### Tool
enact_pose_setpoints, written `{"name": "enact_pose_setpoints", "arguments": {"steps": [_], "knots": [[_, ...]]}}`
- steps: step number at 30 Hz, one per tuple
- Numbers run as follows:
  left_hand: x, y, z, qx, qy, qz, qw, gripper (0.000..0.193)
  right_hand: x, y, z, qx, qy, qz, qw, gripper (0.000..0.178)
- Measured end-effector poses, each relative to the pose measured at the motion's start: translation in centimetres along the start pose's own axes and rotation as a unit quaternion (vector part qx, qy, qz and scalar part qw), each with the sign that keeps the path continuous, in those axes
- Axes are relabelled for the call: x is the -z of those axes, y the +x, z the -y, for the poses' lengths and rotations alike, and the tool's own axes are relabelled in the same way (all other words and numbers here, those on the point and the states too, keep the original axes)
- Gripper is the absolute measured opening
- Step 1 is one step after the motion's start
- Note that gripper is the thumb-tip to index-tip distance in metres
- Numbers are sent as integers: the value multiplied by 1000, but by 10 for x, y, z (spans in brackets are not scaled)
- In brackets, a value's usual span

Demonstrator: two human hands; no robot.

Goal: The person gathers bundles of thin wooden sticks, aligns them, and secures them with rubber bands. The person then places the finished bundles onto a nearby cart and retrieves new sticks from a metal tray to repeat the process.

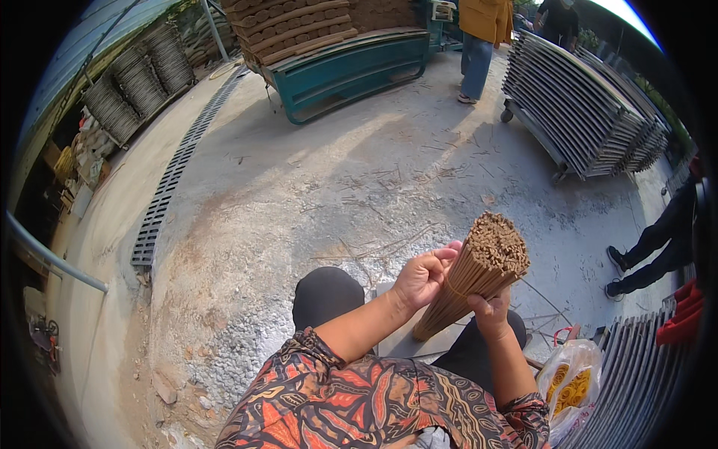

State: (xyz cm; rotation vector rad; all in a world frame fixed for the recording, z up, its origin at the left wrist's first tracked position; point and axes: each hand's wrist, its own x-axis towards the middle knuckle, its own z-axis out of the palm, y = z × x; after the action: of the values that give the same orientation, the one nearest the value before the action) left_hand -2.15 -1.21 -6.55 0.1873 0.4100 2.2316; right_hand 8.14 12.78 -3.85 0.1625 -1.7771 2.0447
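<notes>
A tight bundle of thin brown sticks (479, 262), which look like incense sticks, stands tilted in front of me, its cut ends facing up. My right hand (491, 313) is wrapped round the bundle's right side, thumb across its front. A thin yellow band (455, 290) circles the bundle near its middle. My left hand (426, 278) is at the bundle's upper left, fingers curled in a pinch beside the sticks. What those fingers hold, if anything, is too small to make out. The bundle's lower end rests on a pale surface between my knees.
A clear plastic bag of yellow bands (574, 385) is at my right, beside metal racks (636, 374). Loose sticks (396, 178) litter the concrete. Farther off are a green cart (351, 86) stacked with brown material, a wheeled stack of racks (576, 105), a drain grate (183, 161) and several people.
</notes>
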Motion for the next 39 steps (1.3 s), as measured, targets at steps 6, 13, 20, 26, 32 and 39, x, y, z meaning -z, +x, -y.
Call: {"name": "enact_pose_setpoints", "arguments": {"steps": [6,13,20,26,32,39], "knots": [[-52,-9,-9,-131,185,78,971,78,24,-4,-3,-46,-133,78,987,125],[-26,1,0,-134,501,63,852,77,-2,17,-10,117,-142,26,983,105],[15,-6,-8,19,562,106,820,81,27,-8,-33,77,-183,49,979,112],[-17,6,0,-140,468,87,868,75,-15,18,-5,106,-75,-7,992,111],[62,-11,39,12,572,91,815,67,21,-47,-97,1,-172,-6,985,104],[0,0,-9,7,504,172,846,95,56,-58,-9,67,-218,-86,970,51]]}}
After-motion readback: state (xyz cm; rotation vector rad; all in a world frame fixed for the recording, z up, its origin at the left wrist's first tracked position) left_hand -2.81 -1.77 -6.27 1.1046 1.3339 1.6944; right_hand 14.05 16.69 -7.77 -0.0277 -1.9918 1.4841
